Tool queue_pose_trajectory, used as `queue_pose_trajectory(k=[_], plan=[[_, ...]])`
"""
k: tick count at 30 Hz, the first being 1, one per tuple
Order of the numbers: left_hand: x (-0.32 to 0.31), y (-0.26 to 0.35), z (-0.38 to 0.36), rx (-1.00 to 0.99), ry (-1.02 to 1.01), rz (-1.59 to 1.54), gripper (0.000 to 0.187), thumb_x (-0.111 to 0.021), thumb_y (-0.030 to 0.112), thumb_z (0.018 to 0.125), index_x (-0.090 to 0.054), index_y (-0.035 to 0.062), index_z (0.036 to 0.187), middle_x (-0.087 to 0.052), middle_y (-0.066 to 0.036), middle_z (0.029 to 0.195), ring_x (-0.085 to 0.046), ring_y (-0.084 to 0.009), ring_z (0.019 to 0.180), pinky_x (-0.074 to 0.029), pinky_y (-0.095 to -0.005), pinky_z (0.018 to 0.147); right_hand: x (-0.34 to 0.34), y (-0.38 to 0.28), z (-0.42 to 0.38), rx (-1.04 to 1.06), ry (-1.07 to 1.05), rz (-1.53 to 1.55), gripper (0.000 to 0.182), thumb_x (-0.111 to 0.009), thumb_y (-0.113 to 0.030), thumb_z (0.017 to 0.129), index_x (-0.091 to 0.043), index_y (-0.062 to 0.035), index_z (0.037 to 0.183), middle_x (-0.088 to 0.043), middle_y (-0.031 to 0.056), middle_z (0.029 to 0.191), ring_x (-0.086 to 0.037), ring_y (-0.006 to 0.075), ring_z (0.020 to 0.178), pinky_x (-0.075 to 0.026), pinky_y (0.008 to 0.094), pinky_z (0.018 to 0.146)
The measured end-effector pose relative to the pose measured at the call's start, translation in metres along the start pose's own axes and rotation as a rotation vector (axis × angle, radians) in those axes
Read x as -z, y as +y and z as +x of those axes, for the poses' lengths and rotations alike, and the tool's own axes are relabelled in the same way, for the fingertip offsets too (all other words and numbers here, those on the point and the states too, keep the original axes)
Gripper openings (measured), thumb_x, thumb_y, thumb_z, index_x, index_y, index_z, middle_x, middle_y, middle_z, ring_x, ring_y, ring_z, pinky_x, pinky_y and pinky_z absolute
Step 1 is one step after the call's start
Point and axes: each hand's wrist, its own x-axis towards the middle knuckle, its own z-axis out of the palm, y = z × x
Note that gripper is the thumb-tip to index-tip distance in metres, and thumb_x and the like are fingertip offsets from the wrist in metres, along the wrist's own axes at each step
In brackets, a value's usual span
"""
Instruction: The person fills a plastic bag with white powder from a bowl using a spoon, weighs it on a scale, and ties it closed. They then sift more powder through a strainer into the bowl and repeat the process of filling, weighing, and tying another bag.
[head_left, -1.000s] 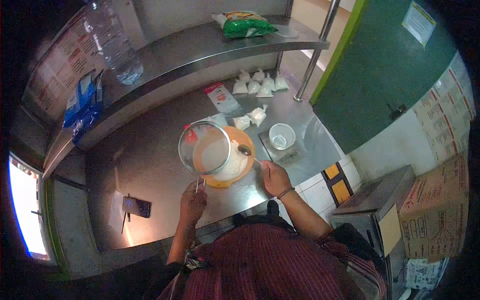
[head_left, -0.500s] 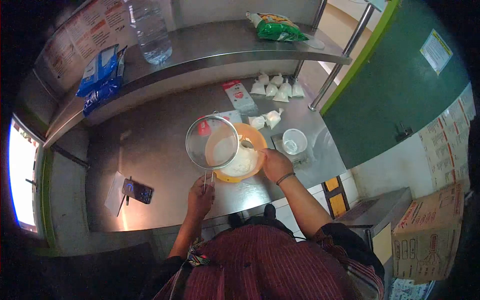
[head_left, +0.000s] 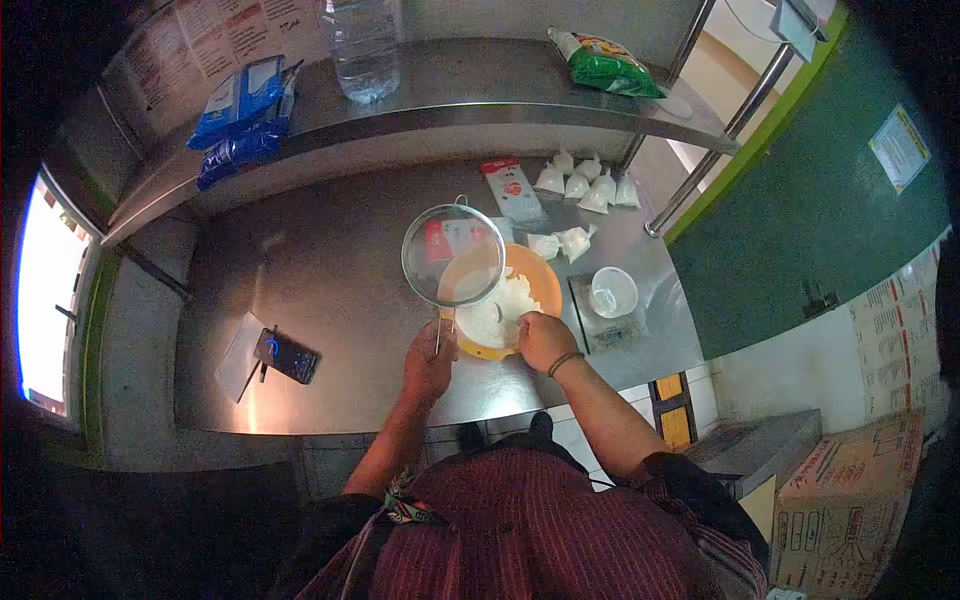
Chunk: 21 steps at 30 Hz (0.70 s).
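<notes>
My left hand [head_left: 430, 362] is closed around the handle of a round wire sieve [head_left: 452, 256], which it holds up over the left side of an orange bowl [head_left: 548, 280]. White powder [head_left: 515, 297] lies in the bowl and shows partly through the mesh. My right hand [head_left: 547, 342] is closed at the bowl's near right side, gripping a spoon [head_left: 494, 312] whose head is down in the powder. Its fingers hide most of the spoon's handle.
A clear plastic tub [head_left: 613, 293] stands right of the bowl. Several small tied bags of white powder [head_left: 598, 193] and a red-and-white packet [head_left: 513, 190] sit behind. A phone [head_left: 288, 356] lies at left. Overhead, a steel shelf [head_left: 480, 112] holds a water bottle [head_left: 362, 55].
The spoon and my right hand have moved toward me and left within the bowl, and the powder looks disturbed. My left hand still holds the sieve up. The camera view has shifted.
</notes>
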Motion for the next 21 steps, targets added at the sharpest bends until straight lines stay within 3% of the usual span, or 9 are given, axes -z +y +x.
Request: queue_pose_trajectory(k=[6, 8, 11, 12, 13, 15, 21], plan=[[0.000, -0.017, 0.001, -0.040, 0.003, -0.030, 0.025, -0.053, 0.020, 0.101, -0.061, 0.0011, 0.114, -0.063, -0.004, 0.083, -0.058, -0.0131, 0.071, -0.049, -0.0299, 0.066, -0.014, 0.028, 0.023, 0.023, -0.112, 0.248, 0.030, -0.053, -0.025, 0.090, -0.073, -0.0037, 0.092, -0.071, 0.0219, 0.097, -0.069, 0.0377, 0.093, -0.054, 0.0429, 0.086], [0.003, -0.014, 0.002, -0.032, 0.005, 0.018, 0.025, -0.053, 0.019, 0.100, -0.061, 0.0010, 0.116, -0.063, -0.004, 0.083, -0.058, -0.0131, 0.070, -0.049, -0.0295, 0.066, -0.016, 0.037, 0.022, -0.113, -0.096, 0.380, 0.030, -0.053, -0.024, 0.090, -0.074, -0.0027, 0.092, -0.071, 0.0216, 0.095, -0.069, 0.0363, 0.093, -0.054, 0.0416, 0.086], [0.006, -0.012, 0.002, 0.009, -0.018, 0.000, 0.027, -0.057, 0.023, 0.100, -0.060, 0.0014, 0.116, -0.063, -0.003, 0.085, -0.056, -0.0115, 0.071, -0.048, -0.0276, 0.066, -0.014, 0.061, 0.016, 0.035, -0.124, 0.425, 0.029, -0.052, -0.021, 0.089, -0.074, -0.0015, 0.091, -0.072, 0.0202, 0.093, -0.069, 0.0351, 0.093, -0.053, 0.0432, 0.085], [0.007, -0.008, 0.000, -0.002, -0.014, -0.035, 0.027, -0.057, 0.022, 0.099, -0.060, 0.0014, 0.117, -0.063, -0.003, 0.084, -0.056, -0.0113, 0.071, -0.048, -0.0272, 0.067, -0.003, 0.050, 0.006, -0.061, -0.036, 0.354, 0.029, -0.052, -0.021, 0.091, -0.072, -0.0012, 0.087, -0.073, 0.0166, 0.086, -0.070, 0.0296, 0.084, -0.053, 0.0408, 0.077], [0.008, -0.007, -0.001, -0.013, -0.012, -0.069, 0.027, -0.057, 0.021, 0.099, -0.060, 0.0014, 0.118, -0.063, -0.003, 0.083, -0.057, -0.0111, 0.071, -0.049, -0.0268, 0.067, -0.002, 0.051, 0.002, -0.062, -0.037, 0.352, 0.029, -0.052, -0.021, 0.091, -0.072, -0.0012, 0.087, -0.073, 0.0166, 0.086, -0.070, 0.0296, 0.084, -0.053, 0.0408, 0.077], [0.012, -0.008, -0.002, -0.043, -0.028, -0.058, 0.028, -0.057, 0.019, 0.099, -0.059, 0.0011, 0.120, -0.064, -0.004, 0.083, -0.058, -0.0119, 0.072, -0.050, -0.0282, 0.067, 0.001, 0.056, -0.008, -0.221, -0.089, 0.583, 0.030, -0.053, -0.024, 0.093, -0.071, -0.0006, 0.086, -0.070, 0.0124, 0.077, -0.067, 0.0230, 0.072, -0.051, 0.0371, 0.068], [0.025, 0.021, -0.006, -0.026, -0.069, 0.227, 0.033, -0.055, 0.013, 0.096, -0.057, 0.0033, 0.128, -0.066, -0.012, 0.085, -0.065, -0.0205, 0.073, -0.053, -0.0357, 0.069, -0.006, 0.075, -0.020, -0.272, -0.031, 0.638, 0.028, -0.054, -0.024, 0.096, -0.069, -0.0019, 0.086, -0.063, 0.0047, 0.068, -0.059, 0.0151, 0.060, -0.048, 0.0331, 0.059]])
